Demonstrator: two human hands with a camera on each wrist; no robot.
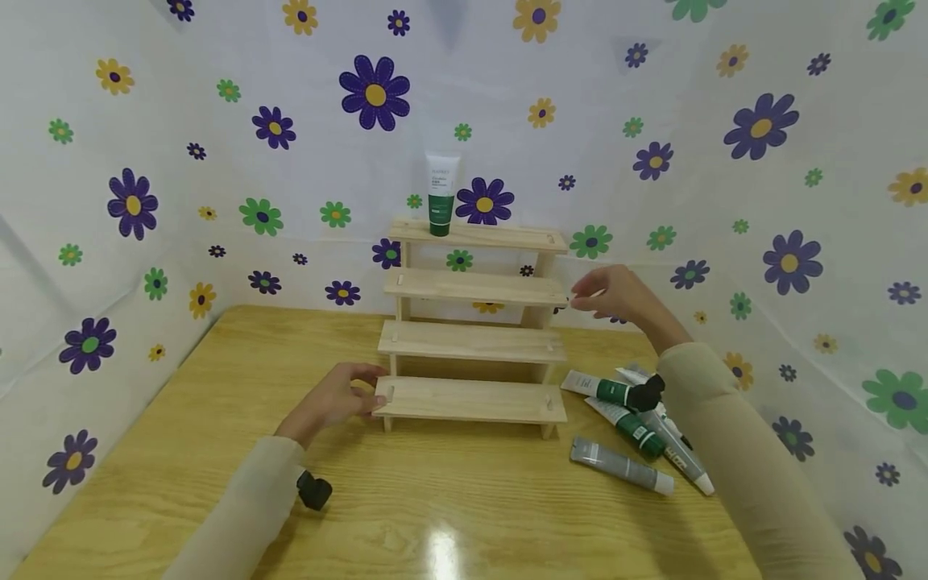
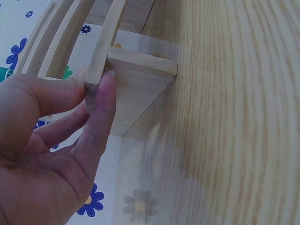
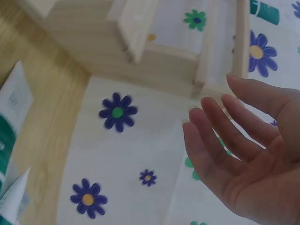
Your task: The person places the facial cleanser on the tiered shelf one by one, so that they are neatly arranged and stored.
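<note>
A four-tier wooden step rack (image 1: 471, 341) stands on the table towards the back wall. My left hand (image 1: 339, 396) pinches the left end of its lowest shelf; in the left wrist view the thumb and a finger (image 2: 101, 112) lie on either side of the board end. My right hand (image 1: 609, 292) hovers beside the right end of the second shelf from the top, its fingers loosely bent and holding nothing. In the right wrist view that palm (image 3: 262, 183) faces the rack. One white and green tube (image 1: 441, 197) stands upright on the top shelf, left of centre.
Right of the rack lies a pile of tubes, with white and green tubes (image 1: 629, 427) and grey ones, partly hidden by the right sleeve. A separate grey tube (image 1: 620, 467) lies in front. Flower-printed white cloth (image 1: 304, 161) surrounds the wooden table (image 1: 406, 499) at back and sides.
</note>
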